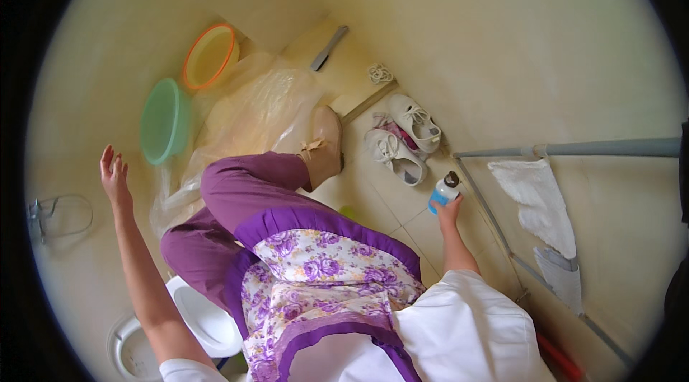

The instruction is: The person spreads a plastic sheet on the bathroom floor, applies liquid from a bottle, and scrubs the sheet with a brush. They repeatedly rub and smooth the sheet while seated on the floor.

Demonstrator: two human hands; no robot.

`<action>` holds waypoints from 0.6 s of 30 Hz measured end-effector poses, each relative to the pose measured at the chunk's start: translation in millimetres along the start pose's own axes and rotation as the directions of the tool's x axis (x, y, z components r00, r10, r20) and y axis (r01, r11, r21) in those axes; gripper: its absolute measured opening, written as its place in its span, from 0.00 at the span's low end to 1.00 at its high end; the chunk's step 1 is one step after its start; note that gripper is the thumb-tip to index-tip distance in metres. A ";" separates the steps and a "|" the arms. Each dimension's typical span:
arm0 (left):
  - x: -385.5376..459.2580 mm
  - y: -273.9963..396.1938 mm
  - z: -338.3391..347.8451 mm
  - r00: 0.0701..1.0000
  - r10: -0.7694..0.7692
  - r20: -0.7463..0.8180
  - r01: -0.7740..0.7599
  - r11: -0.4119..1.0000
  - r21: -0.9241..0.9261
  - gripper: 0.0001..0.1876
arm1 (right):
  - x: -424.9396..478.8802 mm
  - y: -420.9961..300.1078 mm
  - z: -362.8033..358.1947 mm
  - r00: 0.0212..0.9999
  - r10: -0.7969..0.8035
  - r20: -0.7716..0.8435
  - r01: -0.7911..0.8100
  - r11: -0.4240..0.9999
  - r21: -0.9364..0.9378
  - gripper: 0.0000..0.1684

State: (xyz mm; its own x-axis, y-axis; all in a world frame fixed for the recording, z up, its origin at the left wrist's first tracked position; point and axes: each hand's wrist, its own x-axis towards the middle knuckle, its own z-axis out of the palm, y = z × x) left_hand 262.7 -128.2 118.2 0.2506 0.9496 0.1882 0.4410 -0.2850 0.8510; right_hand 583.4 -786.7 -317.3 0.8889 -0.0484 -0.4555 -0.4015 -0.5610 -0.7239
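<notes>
My right hand (449, 209) grips a white bottle (441, 194) with a blue label and a dark cap, low on the right by the wall. My left hand (115, 176) is raised on the left with its fingers apart, holding nothing; whether it touches the wall, I cannot tell. Just beyond the bottle, a pair of off-white lace-up shoes (385, 148) sits on the tiled floor. A pinkish cloth (388, 122) lies between the two shoes. The green plastic basin (156, 126) is nearest to my left hand.
A yellow basin (212, 56) with an orange rim leans near the left wall. Clear plastic sheeting (258, 96) spreads under my foot. Farther off lie a grey-handled brush (331, 48) and coiled cord (380, 74). Grey pipes (608, 147) carry a white towel (538, 201). A white toilet (207, 323) stands lower left.
</notes>
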 end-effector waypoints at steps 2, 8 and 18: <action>-0.5 18.7 -6.4 1.000 0.005 -0.008 -0.005 1.000 0.017 0.21 | 15.1 0.3 11.7 0.996 -0.012 -0.088 0.010 1.000 -0.016 0.54; -1.9 61.2 -5.7 0.996 0.088 0.012 -0.088 0.996 0.013 0.22 | 66.1 12.0 15.9 0.938 -0.170 -0.304 0.159 0.985 -0.061 0.55; -15.8 76.2 -3.4 0.995 0.091 0.043 -0.093 0.995 0.038 0.22 | 2.7 39.1 16.4 0.946 -0.045 -0.320 0.032 0.998 -0.044 0.55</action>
State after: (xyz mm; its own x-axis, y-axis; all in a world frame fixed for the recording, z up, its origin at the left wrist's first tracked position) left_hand 289.4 -164.4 181.8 0.3268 0.9131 0.2436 0.4479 -0.3767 0.8109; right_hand 566.5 -795.2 -355.3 0.9298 -0.2852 -0.2328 -0.3625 -0.5984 -0.7145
